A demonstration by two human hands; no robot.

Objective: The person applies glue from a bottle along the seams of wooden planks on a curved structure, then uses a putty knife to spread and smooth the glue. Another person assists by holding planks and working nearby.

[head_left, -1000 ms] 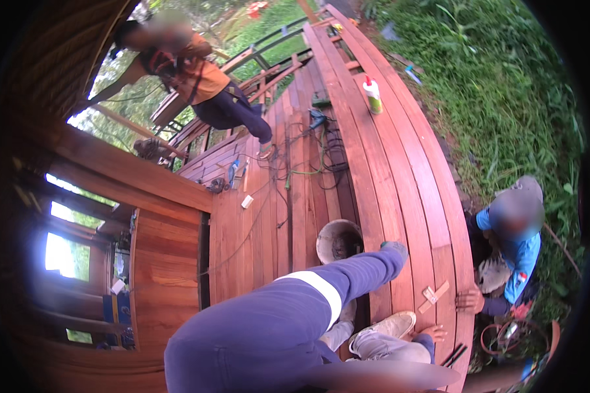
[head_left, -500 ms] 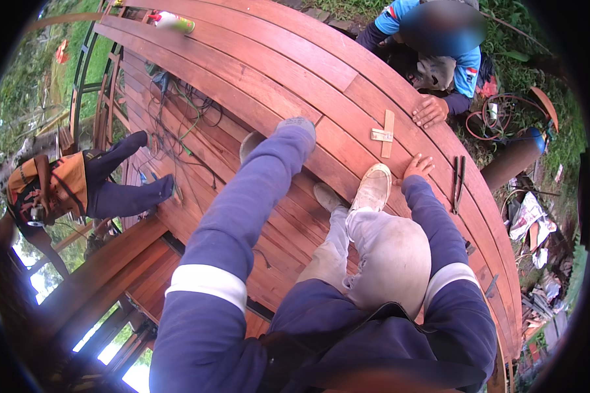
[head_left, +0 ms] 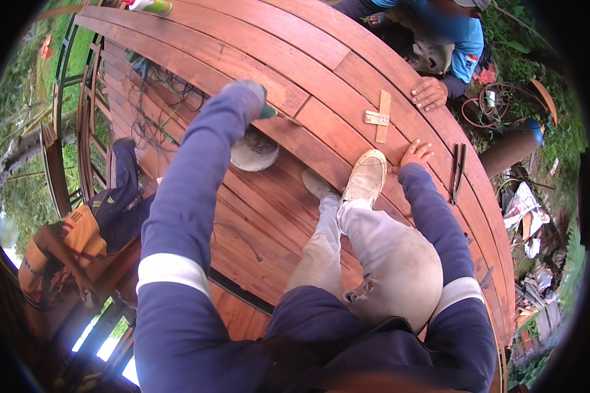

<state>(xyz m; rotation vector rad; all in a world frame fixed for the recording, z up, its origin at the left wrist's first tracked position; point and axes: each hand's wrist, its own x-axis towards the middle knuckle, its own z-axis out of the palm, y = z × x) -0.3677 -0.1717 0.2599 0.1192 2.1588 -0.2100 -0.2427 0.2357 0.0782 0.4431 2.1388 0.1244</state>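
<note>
My left hand [head_left: 248,92], in what looks like a grey glove, is over the curved reddish wooden boards [head_left: 196,62]. A dark green patch [head_left: 266,105] shows at its edge; I cannot tell whether that is glove or a held thing. The sleeve and the back of the hand hide those fingers. My bare right hand [head_left: 415,155] rests on the boards with fingers spread, holding nothing. Just beyond it lie two small wood strips [head_left: 381,118], crossed. A dark tool with two long thin arms [head_left: 458,173] lies to its right. My shoe [head_left: 365,175] stands on the boards beside that hand.
A co-worker's hand [head_left: 429,93] rests on the far right edge. Another person [head_left: 79,239] bends over at left. A round pale block [head_left: 255,149] sits on the lower deck, near tangled cables [head_left: 157,98]. A tube [head_left: 149,6] lies far left; a gas cylinder [head_left: 514,150] lies at right.
My left hand has moved left and away from me along the boards, uncovering more of the round block. My right hand stays planted. The person at left has bent lower.
</note>
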